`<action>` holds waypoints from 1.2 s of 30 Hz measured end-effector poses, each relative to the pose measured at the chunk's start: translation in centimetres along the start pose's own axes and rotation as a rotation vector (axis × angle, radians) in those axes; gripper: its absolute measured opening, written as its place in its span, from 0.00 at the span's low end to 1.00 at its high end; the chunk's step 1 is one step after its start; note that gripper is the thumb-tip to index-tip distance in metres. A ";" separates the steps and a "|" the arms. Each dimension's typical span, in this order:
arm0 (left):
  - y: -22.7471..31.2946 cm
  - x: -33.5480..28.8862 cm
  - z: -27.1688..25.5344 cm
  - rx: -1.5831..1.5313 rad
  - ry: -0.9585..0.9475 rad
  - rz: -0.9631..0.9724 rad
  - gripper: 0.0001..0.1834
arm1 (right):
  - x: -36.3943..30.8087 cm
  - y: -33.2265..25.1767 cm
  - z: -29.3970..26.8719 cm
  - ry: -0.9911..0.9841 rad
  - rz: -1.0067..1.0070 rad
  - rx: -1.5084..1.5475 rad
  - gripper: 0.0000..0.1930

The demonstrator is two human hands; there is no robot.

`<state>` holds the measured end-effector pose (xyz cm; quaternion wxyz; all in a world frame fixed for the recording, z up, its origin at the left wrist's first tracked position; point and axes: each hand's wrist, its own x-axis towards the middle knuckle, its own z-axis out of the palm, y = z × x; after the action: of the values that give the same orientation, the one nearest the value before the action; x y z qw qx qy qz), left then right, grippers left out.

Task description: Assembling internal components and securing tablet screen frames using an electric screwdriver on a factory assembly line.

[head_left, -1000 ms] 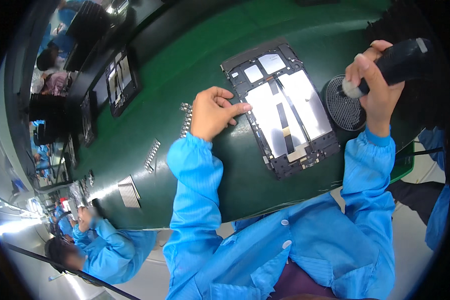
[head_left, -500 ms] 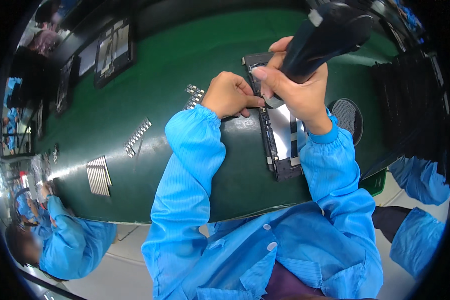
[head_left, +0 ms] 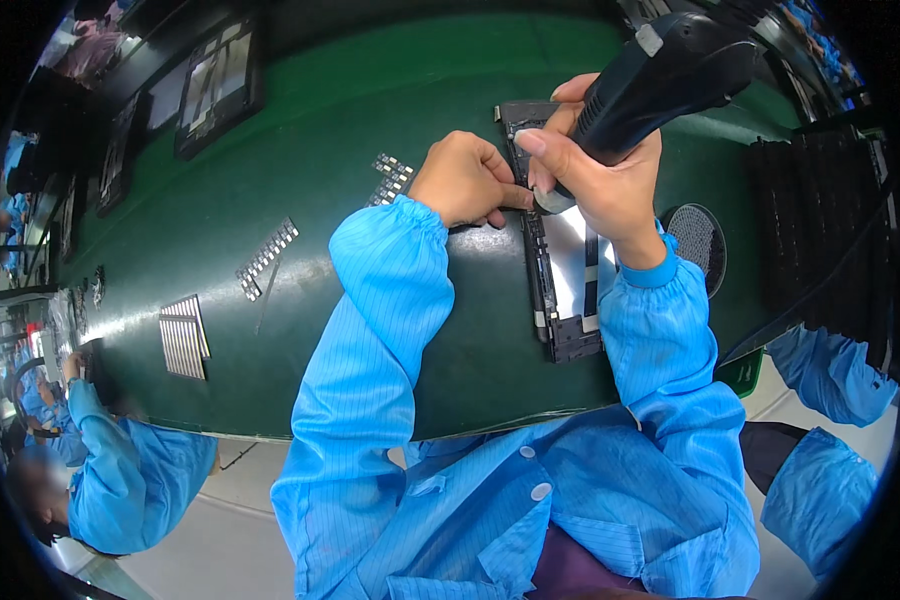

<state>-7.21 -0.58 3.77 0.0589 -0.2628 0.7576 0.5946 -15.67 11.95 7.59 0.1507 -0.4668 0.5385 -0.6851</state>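
Our right hand (head_left: 612, 182) wrapped round a black tool (head_left: 658, 88) over the device (head_left: 566, 268), left hand (head_left: 465, 180) curled at its left edge, pinch unclear

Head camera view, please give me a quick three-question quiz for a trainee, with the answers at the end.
1. Multiple choice: which hand holds the black handheld tool?
A) left
B) right
C) neither

2. True or false: the round mesh-topped disc lies to the left of the dark-framed device.

3. Fill in the blank: the left hand is at the ____ edge of the device.

Key:
1. B; the right hand is wrapped around it.
2. False; the disc is to the right of the device.
3. Left.
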 end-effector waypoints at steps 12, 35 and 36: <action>-0.6 -1.0 0.7 0.115 0.174 0.220 0.10 | -1.8 -0.5 2.1 0.042 0.048 0.015 0.17; -2.9 -4.2 -7.6 -0.033 0.314 0.012 0.10 | -3.2 -4.3 -12.5 0.421 -0.180 -0.147 0.07; -2.7 -4.0 -7.3 -0.065 0.320 0.007 0.10 | -4.1 -3.4 -14.0 0.449 -0.174 -0.166 0.10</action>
<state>-0.89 -6.52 5.12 -0.0732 -0.3534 0.7384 0.5697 -23.80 24.51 8.90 -0.0711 -0.3584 0.5707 -0.7354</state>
